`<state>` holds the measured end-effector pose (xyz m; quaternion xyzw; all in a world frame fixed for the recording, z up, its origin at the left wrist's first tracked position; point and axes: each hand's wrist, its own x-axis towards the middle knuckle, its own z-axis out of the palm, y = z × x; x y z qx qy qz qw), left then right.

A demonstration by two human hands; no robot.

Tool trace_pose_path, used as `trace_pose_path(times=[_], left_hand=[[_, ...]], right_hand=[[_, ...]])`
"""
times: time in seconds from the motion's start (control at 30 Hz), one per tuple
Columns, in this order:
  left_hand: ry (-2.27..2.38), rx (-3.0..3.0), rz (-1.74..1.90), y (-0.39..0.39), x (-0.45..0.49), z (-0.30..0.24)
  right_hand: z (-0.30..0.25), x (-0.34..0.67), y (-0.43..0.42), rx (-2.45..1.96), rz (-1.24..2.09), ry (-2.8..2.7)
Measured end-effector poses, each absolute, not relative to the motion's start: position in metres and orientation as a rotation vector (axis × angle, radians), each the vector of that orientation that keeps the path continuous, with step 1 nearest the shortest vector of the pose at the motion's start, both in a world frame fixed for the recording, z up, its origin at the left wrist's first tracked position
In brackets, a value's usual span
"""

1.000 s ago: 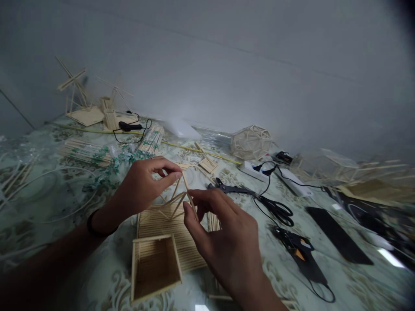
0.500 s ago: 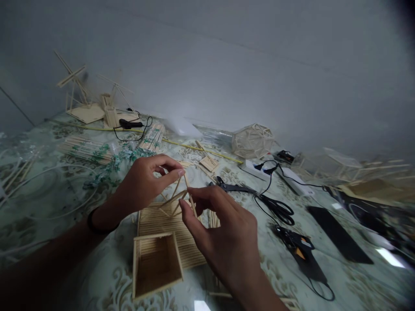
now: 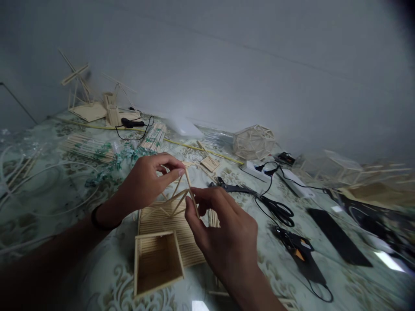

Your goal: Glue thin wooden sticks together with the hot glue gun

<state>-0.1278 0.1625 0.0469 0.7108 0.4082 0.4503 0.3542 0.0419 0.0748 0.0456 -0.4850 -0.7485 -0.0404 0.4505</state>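
Pinching the stick frame (image 3: 189,179) at picture centre, its upper end with the left hand (image 3: 147,179), a slanting side with the right hand (image 3: 228,226), probably preventing wobble over the slatted panel (image 3: 191,248).

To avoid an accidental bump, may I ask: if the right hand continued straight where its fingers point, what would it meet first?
Most likely the wooden stick frame, which the right hand already touches; farther on, perhaps the left hand, though depth is unclear from this single view.
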Motion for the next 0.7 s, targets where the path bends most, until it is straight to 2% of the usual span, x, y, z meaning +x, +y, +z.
trace_pose_path(times=[0.7], left_hand=[[1.049,1.935,1.203,0.1615,-0.1301,0.0487]], right_hand=[[0.0378,0.0355,0.0784,-1.323,-0.233,-1.721]])
